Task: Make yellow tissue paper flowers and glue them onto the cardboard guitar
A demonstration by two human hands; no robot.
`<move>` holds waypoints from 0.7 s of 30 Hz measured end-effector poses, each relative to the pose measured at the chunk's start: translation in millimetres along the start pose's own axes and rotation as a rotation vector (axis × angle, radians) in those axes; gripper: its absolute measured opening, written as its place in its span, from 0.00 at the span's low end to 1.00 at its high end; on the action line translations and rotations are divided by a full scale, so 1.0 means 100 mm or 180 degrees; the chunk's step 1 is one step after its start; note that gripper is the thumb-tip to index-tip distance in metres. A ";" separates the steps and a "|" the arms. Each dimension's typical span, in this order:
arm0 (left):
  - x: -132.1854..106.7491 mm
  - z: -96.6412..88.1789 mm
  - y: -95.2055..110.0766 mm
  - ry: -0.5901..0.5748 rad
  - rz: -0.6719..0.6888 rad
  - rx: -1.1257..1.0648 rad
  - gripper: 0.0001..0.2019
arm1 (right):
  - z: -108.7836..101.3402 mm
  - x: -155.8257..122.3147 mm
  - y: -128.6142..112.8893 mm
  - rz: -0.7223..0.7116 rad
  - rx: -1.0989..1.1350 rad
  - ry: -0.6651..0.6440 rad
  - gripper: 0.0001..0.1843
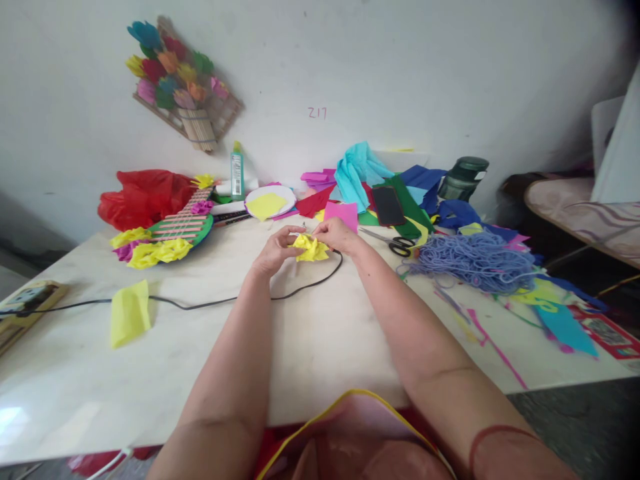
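Between my two hands is a crumpled yellow paper flower (312,249), held a little above the white table (320,347). My left hand (275,251) has its fingers and thumb closed on the flower's left side. At its upper right edge, my right hand (336,235) pinches the paper, with the fingertips partly hidden. A black cable (295,293) curves below the flower and ends near my right hand; what it connects to is hidden. Behind my right hand lies a pink paper square (342,215).
Black-handled scissors (400,247) and blue yarn (475,260) lie right. A decorated green disc with sticks (185,230), a glue bottle (237,173) and a white round plate (250,205) stand back left. A phone (388,206) rests on coloured paper. Yellow paper (131,313) lies front left.
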State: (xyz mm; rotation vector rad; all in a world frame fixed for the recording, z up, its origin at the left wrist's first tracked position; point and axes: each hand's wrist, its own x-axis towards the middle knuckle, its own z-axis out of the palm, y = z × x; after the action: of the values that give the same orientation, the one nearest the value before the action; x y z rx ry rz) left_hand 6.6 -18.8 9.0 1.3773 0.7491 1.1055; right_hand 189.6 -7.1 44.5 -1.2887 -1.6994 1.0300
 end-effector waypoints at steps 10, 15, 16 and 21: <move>0.01 0.00 -0.01 -0.0142 0.0061 0.0060 0.35 | 0.00 0.01 0.03 0.0254 0.0356 -0.0058 0.08; 0.00 0.00 0.00 -0.0224 0.0046 0.0066 0.35 | -0.02 -0.01 0.01 0.0341 0.0450 -0.0169 0.09; 0.00 0.00 0.00 -0.0219 0.0037 0.0079 0.35 | -0.03 -0.01 0.01 0.0355 0.0456 -0.0193 0.09; -0.01 0.00 0.01 -0.0272 0.0019 0.0066 0.36 | -0.05 -0.02 0.01 0.0385 0.0507 -0.0257 0.09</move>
State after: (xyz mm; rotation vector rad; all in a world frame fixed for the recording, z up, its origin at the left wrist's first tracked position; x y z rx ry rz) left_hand 6.2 -19.9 9.8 1.4359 0.6966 1.0396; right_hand 194.5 -8.0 45.7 -1.2737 -1.5786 1.2772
